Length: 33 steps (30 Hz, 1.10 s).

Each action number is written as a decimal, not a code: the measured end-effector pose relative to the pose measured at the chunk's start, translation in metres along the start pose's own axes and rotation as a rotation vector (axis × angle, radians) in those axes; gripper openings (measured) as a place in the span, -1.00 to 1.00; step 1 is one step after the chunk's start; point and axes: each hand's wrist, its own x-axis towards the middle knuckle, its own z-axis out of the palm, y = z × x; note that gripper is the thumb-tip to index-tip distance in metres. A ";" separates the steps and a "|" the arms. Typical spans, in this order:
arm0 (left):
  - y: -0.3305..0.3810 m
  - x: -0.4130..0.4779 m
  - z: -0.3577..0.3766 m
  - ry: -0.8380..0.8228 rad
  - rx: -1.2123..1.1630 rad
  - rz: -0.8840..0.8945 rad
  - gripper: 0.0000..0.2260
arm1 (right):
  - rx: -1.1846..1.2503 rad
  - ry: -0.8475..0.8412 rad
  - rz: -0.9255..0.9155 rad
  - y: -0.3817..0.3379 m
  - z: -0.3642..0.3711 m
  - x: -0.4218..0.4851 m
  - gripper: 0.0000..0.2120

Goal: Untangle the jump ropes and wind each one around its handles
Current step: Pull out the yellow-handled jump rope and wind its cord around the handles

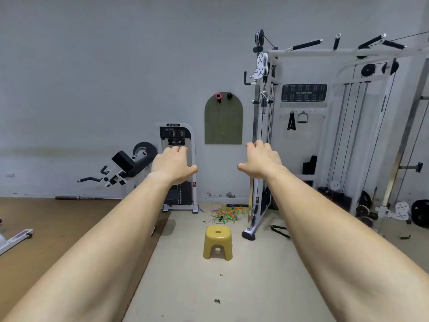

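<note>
Fingers (pixel 176 149) slack; one tangle (pixel 226 214), one stool (pixel 218 241).

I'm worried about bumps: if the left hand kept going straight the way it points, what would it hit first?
Probably the white weight machine ahead. The left hand hangs open in air with nothing nearer in line, though depth is unclear.

Both arms reach forward, left hand (pixel 173 165) and right hand (pixel 261 160) empty, above the far-off ropes (pixel 226 213) and stool (pixel 218 242).
</note>
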 end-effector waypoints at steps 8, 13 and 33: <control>-0.016 0.094 0.107 -0.072 -0.013 -0.010 -0.45 | -0.021 -0.063 -0.001 0.005 0.096 0.112 -0.41; -0.053 0.200 0.184 -0.101 0.007 0.030 -0.45 | -0.030 -0.095 0.016 -0.004 0.171 0.222 -0.41; -0.108 0.644 0.478 -0.211 -0.026 0.069 -0.43 | -0.017 -0.166 0.052 0.047 0.432 0.680 -0.42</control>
